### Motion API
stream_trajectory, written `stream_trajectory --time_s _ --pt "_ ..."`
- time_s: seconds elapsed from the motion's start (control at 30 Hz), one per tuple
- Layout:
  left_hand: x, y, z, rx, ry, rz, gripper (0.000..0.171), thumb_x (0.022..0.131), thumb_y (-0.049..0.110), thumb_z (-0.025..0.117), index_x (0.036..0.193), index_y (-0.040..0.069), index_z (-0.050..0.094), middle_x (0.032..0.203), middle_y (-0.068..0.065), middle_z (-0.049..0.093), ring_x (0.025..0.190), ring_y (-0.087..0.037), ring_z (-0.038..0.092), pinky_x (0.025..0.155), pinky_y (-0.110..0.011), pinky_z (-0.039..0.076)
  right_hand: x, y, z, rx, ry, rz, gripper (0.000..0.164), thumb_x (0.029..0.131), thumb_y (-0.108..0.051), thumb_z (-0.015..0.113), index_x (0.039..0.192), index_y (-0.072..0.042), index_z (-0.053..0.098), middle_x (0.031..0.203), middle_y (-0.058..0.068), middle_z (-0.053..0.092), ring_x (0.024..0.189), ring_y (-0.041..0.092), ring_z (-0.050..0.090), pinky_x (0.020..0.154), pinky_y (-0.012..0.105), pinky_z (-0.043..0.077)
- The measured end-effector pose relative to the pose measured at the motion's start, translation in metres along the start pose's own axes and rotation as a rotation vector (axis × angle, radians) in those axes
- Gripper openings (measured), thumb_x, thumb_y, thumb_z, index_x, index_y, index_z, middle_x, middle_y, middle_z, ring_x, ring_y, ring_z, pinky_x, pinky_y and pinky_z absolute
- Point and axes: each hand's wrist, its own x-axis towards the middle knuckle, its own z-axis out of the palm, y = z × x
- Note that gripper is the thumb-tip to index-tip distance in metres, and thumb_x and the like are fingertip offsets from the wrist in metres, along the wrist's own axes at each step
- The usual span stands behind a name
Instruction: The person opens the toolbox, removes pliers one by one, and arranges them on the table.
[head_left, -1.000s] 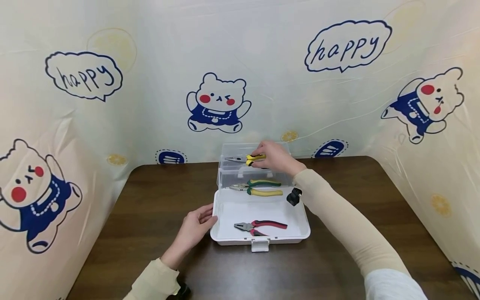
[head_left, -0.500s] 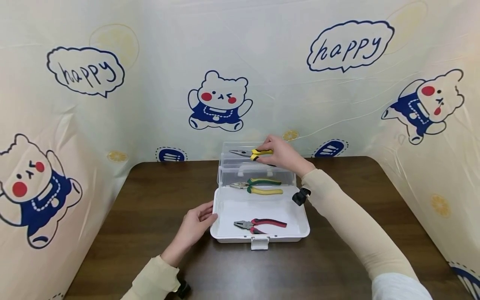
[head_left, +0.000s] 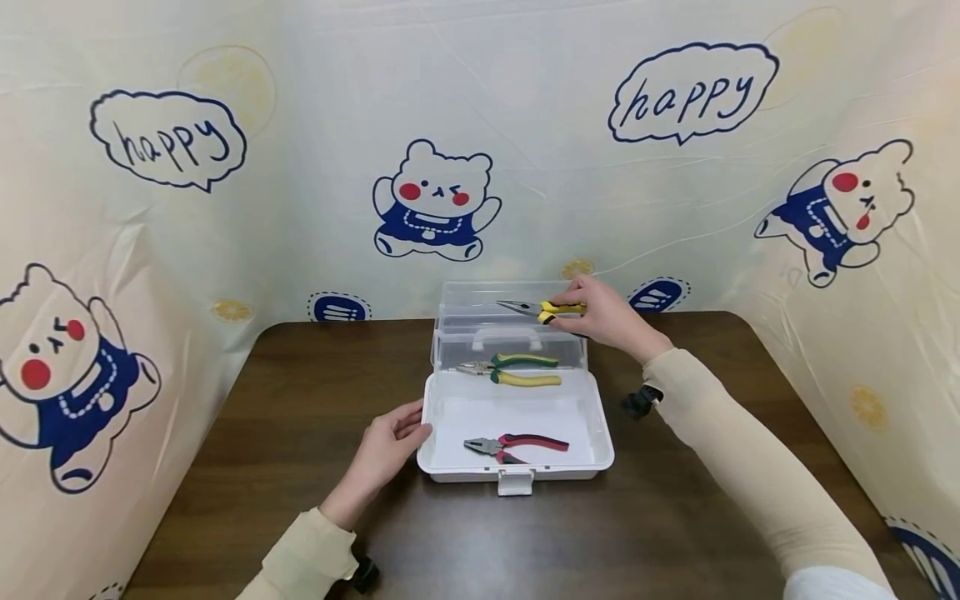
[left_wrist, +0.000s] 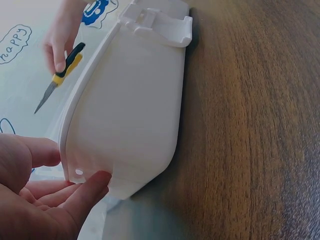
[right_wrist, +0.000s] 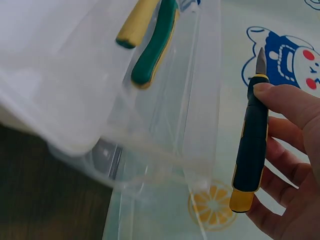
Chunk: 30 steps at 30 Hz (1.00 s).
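My right hand (head_left: 615,315) holds needle-nose pliers (head_left: 561,308) by their yellow-and-black handles, over the right part of the clear lid, with the tip pointing left. The right wrist view shows the thumb along the dark grip of these pliers (right_wrist: 248,145). At the left side of a white toolbox (head_left: 438,468), my left hand (head_left: 388,446) grips its edge; in the left wrist view thumb and fingers of that hand (left_wrist: 60,197) pinch the rim. Inside the box lie red-and-black combination pliers (head_left: 536,440) near the front and green-and-yellow pliers (head_left: 528,380) at the back, across the lid hinge.
The box's transparent lid (head_left: 467,315) leans back, opened, towards the patterned cloth (head_left: 315,192). A white latch (head_left: 515,482) hangs at the box's front. Brown wooden tabletop (head_left: 315,375) lies around the box, with cloth walls left, right and behind.
My right hand has moved to the right with the needle-nose pliers, from the middle of the lid towards its right edge. My left hand stays at the box's left side.
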Motion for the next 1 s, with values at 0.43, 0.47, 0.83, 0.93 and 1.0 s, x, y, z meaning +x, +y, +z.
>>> stream_trajectory --time_s 0.43,0.47,0.83,0.93,1.0 --pt "0.000 -0.001 -0.001 -0.003 -0.006 -0.004 0.048 0.100 0.003 0.068 0.144 -0.009 0.056 0.133 -0.029 0.066 0.120 -0.037 0.067 0.096 -0.037 0.058 -0.043 0.036 -0.019 -0.023 0.041 0.081 0.043 0.093 -0.023 0.081 0.130 -0.002 0.073 0.103 0.010 0.057 0.089 0.026 0.047 0.071 0.038 0.040" --pt "-0.001 0.000 -0.001 -0.005 -0.006 -0.005 0.048 0.100 0.004 0.069 0.144 -0.009 0.055 0.133 -0.029 0.065 0.120 -0.037 0.067 0.096 -0.037 0.058 -0.046 0.039 -0.020 -0.029 0.043 0.089 0.043 0.093 -0.023 0.081 0.129 -0.002 0.073 0.103 0.010 0.057 0.089 0.026 0.047 0.072 0.038 0.040" --pt "-0.002 -0.001 -0.001 -0.009 -0.008 -0.003 0.048 0.100 0.006 0.069 0.144 -0.008 0.056 0.133 -0.028 0.065 0.121 -0.037 0.067 0.096 -0.037 0.058 -0.087 0.082 -0.031 -0.063 0.112 0.139 0.043 0.092 -0.024 0.082 0.126 0.003 0.074 0.102 0.014 0.059 0.089 0.028 0.053 0.073 0.039 0.043" --pt "-0.002 -0.002 -0.001 -0.005 -0.009 -0.006 0.049 0.100 0.006 0.069 0.145 -0.008 0.055 0.134 -0.028 0.065 0.121 -0.037 0.067 0.096 -0.037 0.058 -0.097 0.093 -0.032 -0.068 0.123 0.169 0.044 0.092 -0.024 0.082 0.125 0.003 0.074 0.100 0.015 0.059 0.086 0.027 0.051 0.070 0.038 0.041" --pt "-0.002 -0.002 -0.001 -0.003 -0.007 -0.007 0.049 0.100 0.006 0.068 0.145 -0.008 0.055 0.133 -0.029 0.065 0.121 -0.037 0.067 0.096 -0.037 0.058 -0.103 0.100 -0.031 -0.068 0.122 0.199 0.044 0.092 -0.025 0.082 0.125 0.003 0.074 0.100 0.015 0.059 0.085 0.026 0.050 0.069 0.038 0.041"
